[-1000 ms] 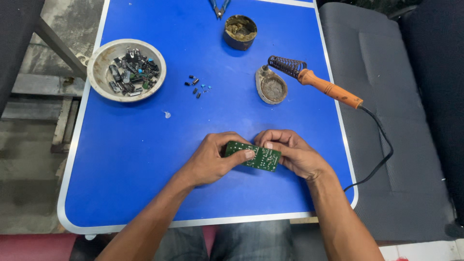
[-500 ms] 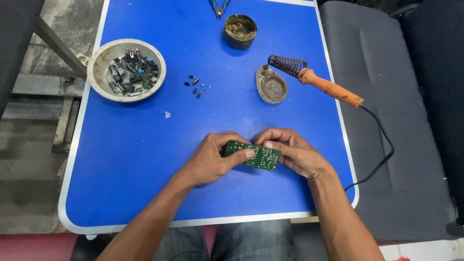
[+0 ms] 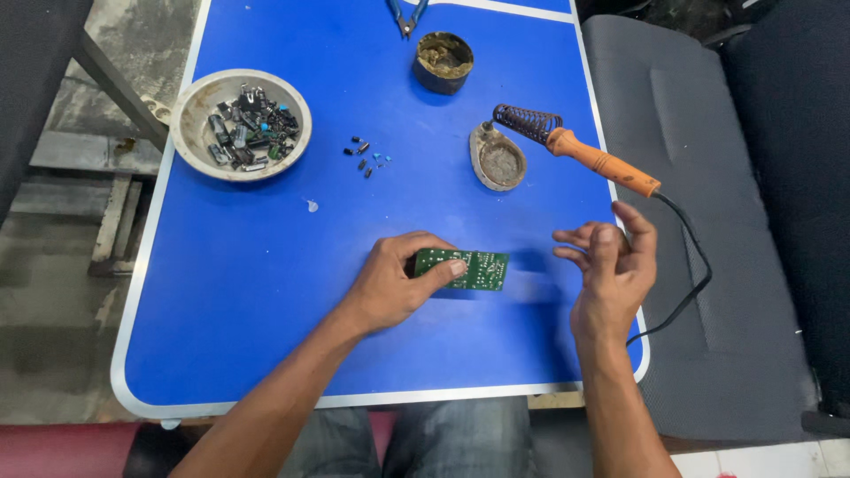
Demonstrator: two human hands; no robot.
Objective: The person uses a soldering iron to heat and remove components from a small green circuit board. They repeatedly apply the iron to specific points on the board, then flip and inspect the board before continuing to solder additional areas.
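Left hand [image 3: 390, 283] grip clamped on green circuit board [image 3: 465, 268], flat on counter [image 3: 248, 292] | right hand [image 3: 611, 265] raised, fingers apart, empty

Electronics repair bench: soldering iron [image 3: 595, 158], parts bowl [image 3: 241, 125].

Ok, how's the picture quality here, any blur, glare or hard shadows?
Head view: even, soft light, no glare on the blue table; the right hand is slightly motion-blurred, with a faint smeared shadow beneath it; the left hand and green circuit board are sharp; the bowl of parts reads clearly.
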